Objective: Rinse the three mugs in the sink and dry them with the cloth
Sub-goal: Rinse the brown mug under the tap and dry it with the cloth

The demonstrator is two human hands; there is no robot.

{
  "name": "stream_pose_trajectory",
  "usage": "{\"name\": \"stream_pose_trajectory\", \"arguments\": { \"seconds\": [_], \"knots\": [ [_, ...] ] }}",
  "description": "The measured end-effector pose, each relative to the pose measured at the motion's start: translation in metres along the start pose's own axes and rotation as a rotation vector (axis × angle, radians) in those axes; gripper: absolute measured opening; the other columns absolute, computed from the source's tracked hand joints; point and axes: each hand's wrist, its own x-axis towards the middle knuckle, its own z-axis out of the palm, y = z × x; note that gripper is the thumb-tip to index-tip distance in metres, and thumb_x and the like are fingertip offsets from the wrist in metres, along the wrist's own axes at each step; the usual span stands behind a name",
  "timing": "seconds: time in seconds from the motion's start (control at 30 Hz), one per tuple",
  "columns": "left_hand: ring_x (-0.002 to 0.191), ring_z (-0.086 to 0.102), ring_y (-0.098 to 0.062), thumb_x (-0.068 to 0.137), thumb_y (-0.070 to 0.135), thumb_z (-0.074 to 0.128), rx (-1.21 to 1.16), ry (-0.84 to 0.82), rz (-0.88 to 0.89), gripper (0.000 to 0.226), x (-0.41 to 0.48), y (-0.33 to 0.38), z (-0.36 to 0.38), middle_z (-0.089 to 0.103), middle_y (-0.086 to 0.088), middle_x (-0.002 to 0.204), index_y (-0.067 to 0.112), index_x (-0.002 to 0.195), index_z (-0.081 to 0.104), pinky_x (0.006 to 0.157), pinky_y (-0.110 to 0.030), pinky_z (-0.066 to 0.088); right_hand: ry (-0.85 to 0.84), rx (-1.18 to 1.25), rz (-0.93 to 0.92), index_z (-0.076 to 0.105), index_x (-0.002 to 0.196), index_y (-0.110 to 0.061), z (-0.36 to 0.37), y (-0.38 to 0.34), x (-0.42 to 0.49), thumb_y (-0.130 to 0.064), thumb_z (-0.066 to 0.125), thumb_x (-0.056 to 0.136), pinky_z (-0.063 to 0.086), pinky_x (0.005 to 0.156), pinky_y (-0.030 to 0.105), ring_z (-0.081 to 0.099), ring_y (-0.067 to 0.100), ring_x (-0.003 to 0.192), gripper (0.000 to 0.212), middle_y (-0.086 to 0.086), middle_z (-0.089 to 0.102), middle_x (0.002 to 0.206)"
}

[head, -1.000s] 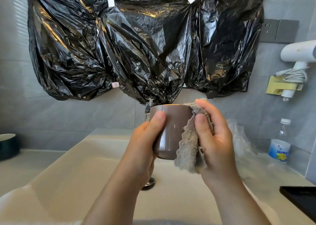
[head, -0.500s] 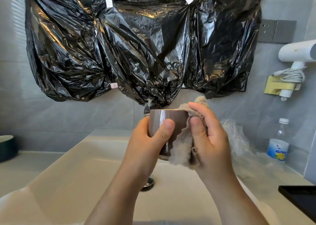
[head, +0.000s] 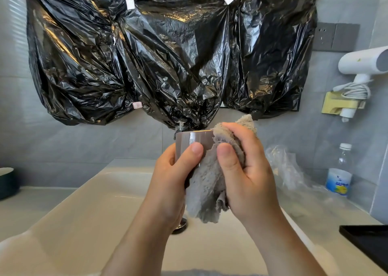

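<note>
Drying appears to be the step in hand, judging from your grip. You hold the glossy brown cylindrical mug (head: 190, 141) upright above the white basin sink (head: 94, 202), so any drips would fall near the metal drain (head: 180, 226). Your left hand (head: 170, 183) wraps the mug's near side, thumb flat on the wall and fingers curled behind; this braces the mug against the rubbing. Your right hand (head: 249, 170) bunches the fluffy grey cloth (head: 210, 183), thumb pinching it against the mug's right wall and fingers curled over the cloth at the rim. The cloth's loose tail hangs below the mug. No handle is visible. A dark round vessel (head: 6, 181) sits on the counter at far left; you cannot tell if it is a mug.
</note>
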Motion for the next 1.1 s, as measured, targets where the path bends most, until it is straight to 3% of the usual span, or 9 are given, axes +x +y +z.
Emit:
{"name": "stream_pose_trajectory", "arguments": {
  "seconds": [0.13,0.17,0.27,0.47,0.6,0.77,0.87,0.97,1.1],
  "knots": [
    [0.108,0.067,-0.044,0.065,0.050,0.073,-0.029,-0.008,-0.045,0.071,0.002,-0.006,-0.003,0.071,-0.029,0.115,0.000,0.116,0.069,0.093,-0.052,0.054,0.046,0.086,0.052,0.064,0.107,-0.039,-0.004,0.004,0.008,-0.042,0.047,0.094,0.049,0.097,0.039,0.062,0.016,0.107,0.021,0.005,0.067,0.113],
    [0.104,0.069,-0.038,0.064,0.050,0.073,-0.044,-0.010,-0.062,0.067,0.003,-0.007,-0.004,0.073,-0.025,0.112,0.004,0.112,0.072,0.089,-0.047,0.056,0.046,0.080,0.057,0.063,0.108,-0.040,-0.003,0.004,0.008,-0.040,0.047,0.094,0.048,0.098,0.037,0.062,0.014,0.108,0.021,0.004,0.066,0.113],
    [0.099,0.073,-0.031,0.073,0.045,0.073,-0.213,-0.077,-0.156,0.050,0.005,-0.007,-0.004,0.075,-0.019,0.108,0.008,0.106,0.079,0.085,-0.040,0.059,0.010,-0.102,-0.004,0.051,0.131,-0.049,0.004,0.000,0.000,-0.050,0.041,0.094,0.034,0.097,0.003,0.047,-0.017,0.113,0.039,-0.007,0.054,0.123],
    [0.108,0.073,-0.032,0.089,0.052,0.055,-0.386,-0.022,-0.218,0.054,0.010,-0.003,-0.008,0.074,-0.020,0.116,0.009,0.112,0.078,0.082,-0.038,0.061,-0.089,-0.306,-0.115,0.048,0.145,-0.032,0.025,-0.004,-0.018,-0.063,0.055,0.086,0.039,0.107,0.032,0.051,0.028,0.125,0.067,0.009,0.049,0.134],
    [0.106,0.072,-0.037,0.077,0.060,0.068,-0.282,-0.044,-0.428,0.065,0.010,-0.004,-0.010,0.072,-0.023,0.119,0.008,0.115,0.077,0.084,-0.045,0.061,-0.076,-0.240,-0.106,0.063,0.130,-0.038,0.007,0.002,-0.005,-0.068,0.063,0.076,0.043,0.101,0.023,0.056,0.018,0.118,0.062,-0.003,0.055,0.124],
    [0.087,0.074,-0.033,0.069,0.055,0.077,-0.257,0.032,-0.376,0.057,0.013,-0.002,-0.022,0.076,-0.019,0.103,0.009,0.102,0.081,0.083,-0.047,0.061,-0.216,0.077,-0.012,0.063,0.109,-0.066,-0.002,0.011,0.000,-0.039,0.068,0.084,0.040,0.091,0.002,0.054,-0.014,0.114,0.037,-0.029,0.056,0.119],
    [0.083,0.075,-0.030,0.067,0.054,0.076,-0.188,0.019,-0.388,0.052,0.013,-0.002,-0.020,0.077,-0.017,0.098,0.010,0.092,0.082,0.079,-0.042,0.063,-0.225,0.097,0.078,0.059,0.108,-0.069,0.001,0.013,-0.002,-0.052,0.076,0.072,0.044,0.095,0.010,0.056,-0.008,0.116,0.044,-0.022,0.059,0.123],
    [0.097,0.075,-0.032,0.068,0.052,0.074,-0.155,-0.045,-0.392,0.051,0.010,0.000,-0.015,0.076,-0.020,0.109,0.012,0.099,0.082,0.078,-0.041,0.063,-0.145,-0.063,0.060,0.051,0.113,-0.069,0.008,0.008,-0.006,-0.070,0.072,0.057,0.034,0.096,0.000,0.047,-0.010,0.120,0.059,-0.022,0.048,0.128],
    [0.095,0.073,-0.033,0.071,0.052,0.073,-0.224,-0.038,-0.340,0.057,0.009,0.003,-0.022,0.075,-0.022,0.107,0.006,0.103,0.080,0.089,-0.046,0.060,-0.079,0.047,-0.018,0.063,0.111,-0.054,0.006,0.003,-0.004,-0.057,0.060,0.083,0.043,0.091,0.009,0.060,-0.001,0.111,0.029,-0.014,0.065,0.115]
  ]
}}
